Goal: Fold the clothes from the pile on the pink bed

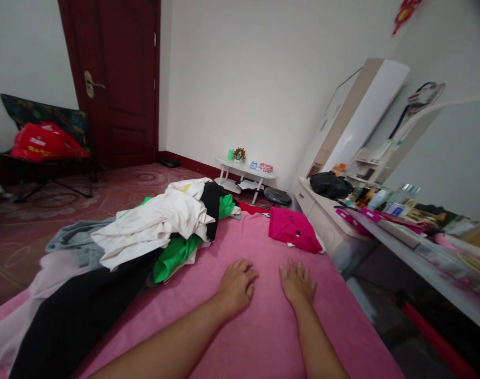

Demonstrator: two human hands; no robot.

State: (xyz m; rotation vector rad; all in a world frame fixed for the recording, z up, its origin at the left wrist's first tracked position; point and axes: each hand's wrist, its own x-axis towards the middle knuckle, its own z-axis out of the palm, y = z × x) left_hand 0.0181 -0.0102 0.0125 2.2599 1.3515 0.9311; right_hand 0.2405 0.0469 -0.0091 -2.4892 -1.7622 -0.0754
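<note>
Pink bedspread [259, 331] covers the bed beneath both hands, running from the near edge of the view toward the far end of the bed. The left hand [237, 287] lies palm down on it, fingers loosely bent and slightly parted, grasping nothing; the right hand [298, 283] rests palm down just beside it, fingers spread and released. Bare cloth shows between them. Beyond the right hand, near the bed's far right corner, lies a folded magenta garment [293, 229] with a small dark tag. To the left of the left hand sits a loose heap of clothes: a crumpled white T-shirt [157, 218] on top, green fabric [177, 258] poking out below it, a black garment [78, 316] stretching toward the near left, and grey clothing [72, 237] at the heap's far left side. Past the bed, a low white table [246, 169] stands near the wall, while a dressing table [319, 210] on the right bears a black bag [330, 185] before its mirror [441, 152].
</note>
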